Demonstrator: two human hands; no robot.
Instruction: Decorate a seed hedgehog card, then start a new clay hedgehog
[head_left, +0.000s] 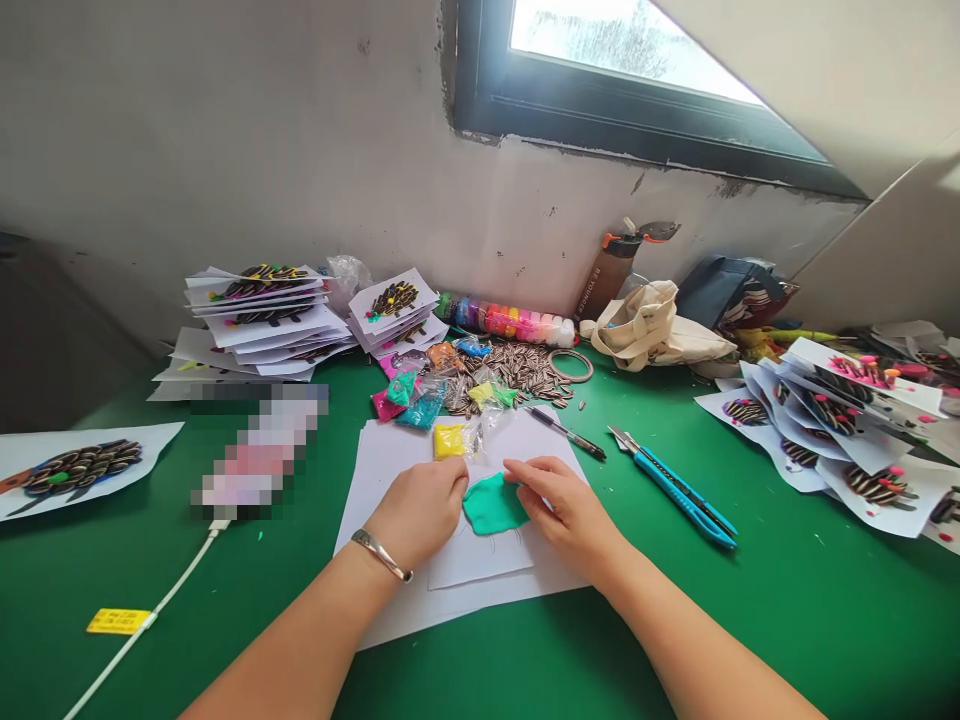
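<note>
A flattened sheet of turquoise-green modelling clay (495, 504) lies on a small white paper (480, 570) with thin drawn lines showing below it. My left hand (424, 505), with a silver bangle at the wrist, is closed at the clay's left edge, its fingertips pressed together there. Across from it, my right hand (566, 505) has bent fingers on the clay's upper right edge, gripping it. Larger white sheets (390, 610) lie underneath. Just above the hands sits a yellow clay packet (449, 441), with a black pen (568, 432) to the right.
A blue utility knife (675, 490) lies right of the sheets. Behind are sunflower seeds (525, 372), clay packets (420, 403) and a tape roll (571, 366). Seed-decorated paper stacks stand left (262, 325) and right (847, 420). A white cable (161, 605) reaches a blurred object (262, 450).
</note>
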